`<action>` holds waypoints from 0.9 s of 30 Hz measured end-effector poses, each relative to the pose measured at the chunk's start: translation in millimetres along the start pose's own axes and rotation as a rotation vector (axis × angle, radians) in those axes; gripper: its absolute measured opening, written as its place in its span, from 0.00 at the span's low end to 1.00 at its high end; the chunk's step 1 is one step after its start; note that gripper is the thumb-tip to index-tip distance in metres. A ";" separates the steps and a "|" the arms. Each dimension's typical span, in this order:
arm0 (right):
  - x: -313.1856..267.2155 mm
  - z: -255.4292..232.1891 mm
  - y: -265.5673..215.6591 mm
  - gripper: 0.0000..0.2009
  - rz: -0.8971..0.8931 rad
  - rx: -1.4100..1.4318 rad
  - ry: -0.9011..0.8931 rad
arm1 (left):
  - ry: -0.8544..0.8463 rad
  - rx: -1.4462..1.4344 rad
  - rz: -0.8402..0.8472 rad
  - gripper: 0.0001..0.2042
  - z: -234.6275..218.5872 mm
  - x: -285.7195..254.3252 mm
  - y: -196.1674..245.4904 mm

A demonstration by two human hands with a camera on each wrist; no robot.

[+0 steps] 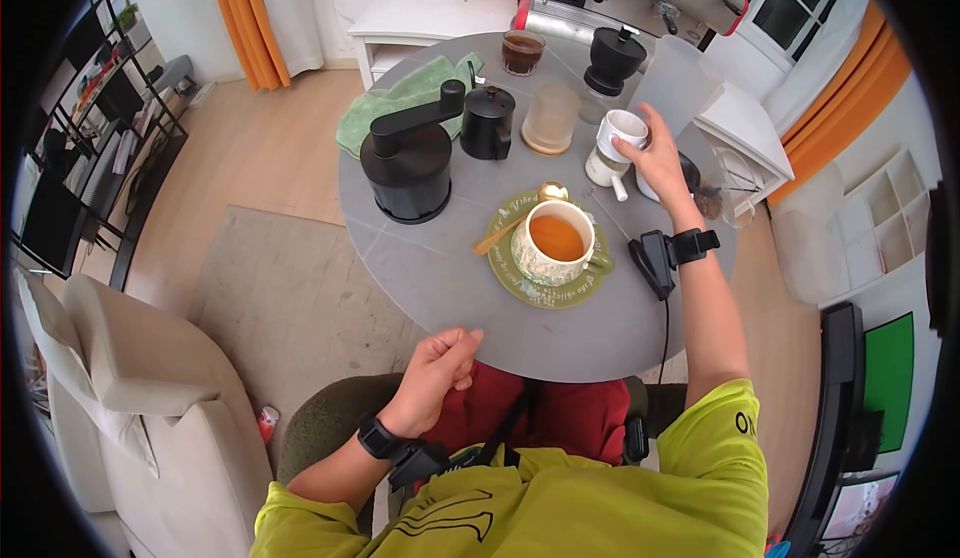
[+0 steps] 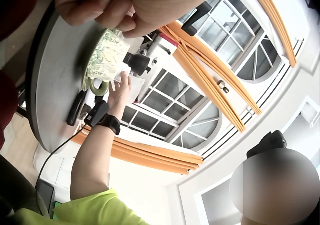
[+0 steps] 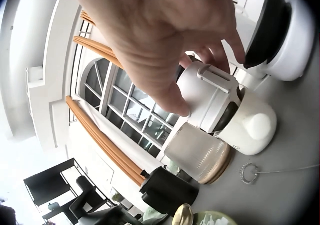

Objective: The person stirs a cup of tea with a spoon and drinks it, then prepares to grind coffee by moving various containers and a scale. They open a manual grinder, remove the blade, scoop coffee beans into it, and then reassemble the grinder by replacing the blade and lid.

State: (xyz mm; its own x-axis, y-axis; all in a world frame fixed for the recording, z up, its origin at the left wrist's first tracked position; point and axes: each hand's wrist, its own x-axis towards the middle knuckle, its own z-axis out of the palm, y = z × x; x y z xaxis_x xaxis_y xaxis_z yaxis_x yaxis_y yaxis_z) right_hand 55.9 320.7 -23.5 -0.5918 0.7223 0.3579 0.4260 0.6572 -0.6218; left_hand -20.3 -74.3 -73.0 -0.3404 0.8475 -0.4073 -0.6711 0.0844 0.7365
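Note:
My right hand (image 1: 655, 158) grips a white cylindrical container (image 1: 621, 130), thumb on one side and fingers round the other. In the right wrist view the container (image 3: 202, 95) has a raised clip-like part and tilts at the mouth of a small cream pot (image 3: 255, 122) with a stubby side handle. The pot stands on the grey table. My left hand (image 1: 436, 376) hangs loosely curled at the table's near edge, holding nothing. Between the hands, a patterned cup (image 1: 550, 248) of orange-brown drink sits on a green saucer (image 1: 505, 278) with a gold spoon (image 1: 495, 238).
Around the grey round table (image 1: 440, 298) stand a black hand-cranked canister (image 1: 407, 173), a black pot (image 1: 488, 123), a ribbed glass (image 1: 550, 118), a glass of dark drink (image 1: 522, 53) and a black-topped grinder (image 1: 613, 58). A green cloth (image 1: 400, 98) lies at the back left. A wire whisk (image 3: 248, 173) lies near the pot.

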 end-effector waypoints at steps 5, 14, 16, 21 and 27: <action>33.4 2.5 -36.8 0.37 -0.166 0.094 0.113 | -0.004 0.014 -0.018 0.17 1.0 0.1 -0.2; 68.4 43.7 -61.2 0.42 -0.131 0.054 0.035 | 0.001 -0.003 -0.003 0.17 0.0 -0.4 1.0; 67.0 49.4 -61.2 0.41 -0.134 0.030 0.025 | 0.010 0.032 0.002 0.17 2.5 -1.0 2.9; 65.3 57.2 -57.3 0.41 -0.152 -0.040 0.034 | 0.013 0.033 -0.018 0.17 1.1 0.0 2.2; 64.0 56.2 -56.3 0.42 -0.142 -0.044 -0.001 | 0.007 0.046 -0.027 0.17 1.1 1.5 0.7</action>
State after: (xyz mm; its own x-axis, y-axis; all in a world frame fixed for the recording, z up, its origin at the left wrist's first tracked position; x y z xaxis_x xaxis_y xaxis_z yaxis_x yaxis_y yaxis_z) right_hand -44.4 317.7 -4.8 -0.6490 0.6212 0.4392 0.3675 0.7615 -0.5339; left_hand -20.6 -72.4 -72.5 -0.3268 0.8411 -0.4309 -0.6494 0.1315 0.7490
